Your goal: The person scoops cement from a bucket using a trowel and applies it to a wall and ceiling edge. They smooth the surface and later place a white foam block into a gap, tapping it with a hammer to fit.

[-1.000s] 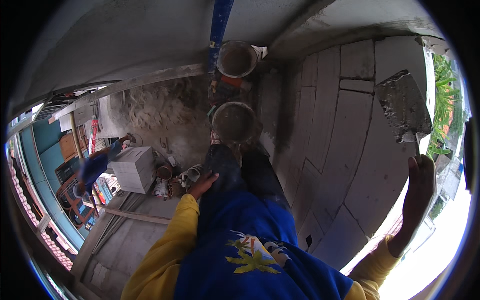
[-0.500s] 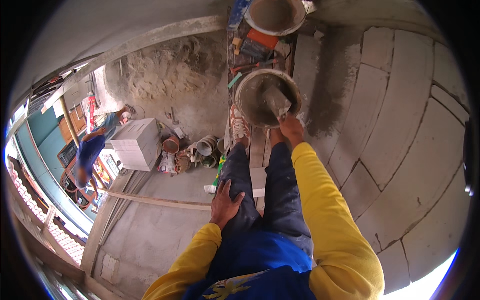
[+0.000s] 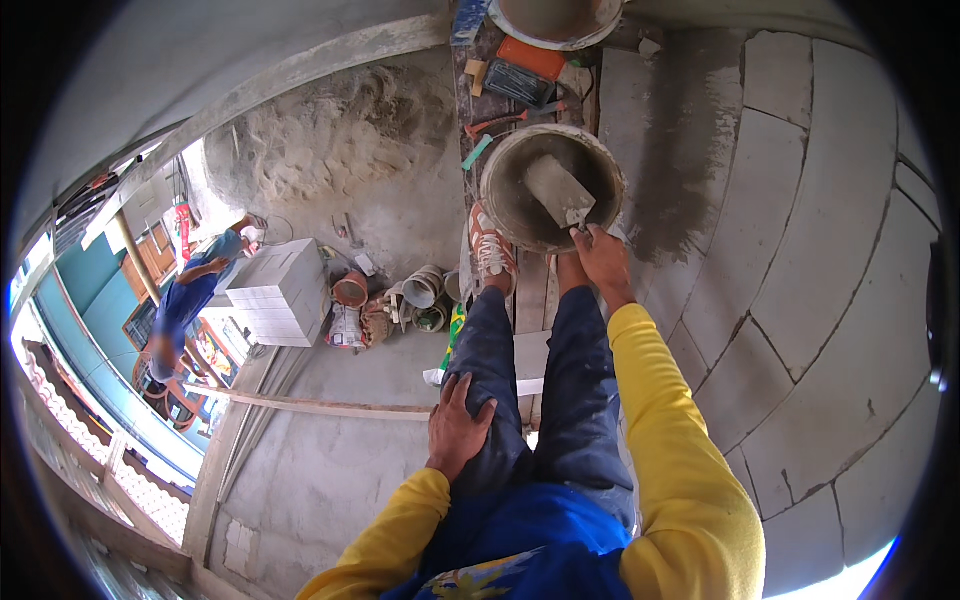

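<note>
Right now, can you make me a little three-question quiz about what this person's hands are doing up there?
1. True or false: the right hand holds a trowel over the mortar bucket.
2. Where does the left hand rest? A) on the block wall B) on the person's own left thigh C) on the bucket rim
3. Fill in: the trowel's blade is inside the ______.

Key: 1 true; 2 B; 3 bucket.
</note>
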Demonstrator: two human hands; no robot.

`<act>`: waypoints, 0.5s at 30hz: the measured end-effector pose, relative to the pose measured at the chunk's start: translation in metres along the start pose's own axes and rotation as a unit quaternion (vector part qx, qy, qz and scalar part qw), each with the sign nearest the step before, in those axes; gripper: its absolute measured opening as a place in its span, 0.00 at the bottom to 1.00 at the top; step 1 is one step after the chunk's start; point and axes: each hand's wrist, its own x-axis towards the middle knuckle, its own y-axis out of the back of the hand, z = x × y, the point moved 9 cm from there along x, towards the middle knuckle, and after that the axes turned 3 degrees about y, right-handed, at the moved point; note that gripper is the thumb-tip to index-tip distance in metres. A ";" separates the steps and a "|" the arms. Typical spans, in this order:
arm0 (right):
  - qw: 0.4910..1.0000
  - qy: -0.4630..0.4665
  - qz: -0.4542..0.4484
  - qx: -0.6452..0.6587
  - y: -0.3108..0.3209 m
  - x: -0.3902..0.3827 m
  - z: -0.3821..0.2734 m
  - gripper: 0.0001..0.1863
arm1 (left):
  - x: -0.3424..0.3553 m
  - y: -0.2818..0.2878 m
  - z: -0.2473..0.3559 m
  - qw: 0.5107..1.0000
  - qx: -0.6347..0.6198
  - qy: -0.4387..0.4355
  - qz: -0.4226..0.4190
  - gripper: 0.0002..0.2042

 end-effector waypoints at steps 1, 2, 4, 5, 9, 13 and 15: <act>1.000 -0.001 -0.010 0.003 0.009 -0.012 -0.002 0.30 | 0.000 0.002 -0.003 1.000 -0.005 0.003 -0.002 0.35; 1.000 0.003 -0.002 -0.004 0.021 -0.020 -0.003 0.30 | 0.003 0.005 -0.002 1.000 -0.009 -0.001 -0.002 0.35; 1.000 0.007 0.017 -0.013 0.033 -0.036 0.004 0.29 | 0.004 0.017 0.006 0.999 -0.020 -0.031 0.026 0.33; 1.000 0.009 0.022 -0.007 0.041 -0.047 0.003 0.29 | 0.006 0.026 0.007 0.998 -0.026 -0.046 0.045 0.32; 0.997 0.039 0.050 0.033 0.088 -0.102 -0.009 0.29 | 0.011 0.075 0.011 0.971 -0.077 -0.136 0.180 0.27; 0.988 0.058 0.014 0.142 0.123 -0.160 -0.009 0.33 | 0.032 0.203 0.092 0.898 -0.162 -0.236 0.335 0.27; 0.970 0.046 0.008 0.240 0.149 -0.198 -0.010 0.35 | -0.026 0.318 0.193 0.820 -0.169 -0.332 0.435 0.26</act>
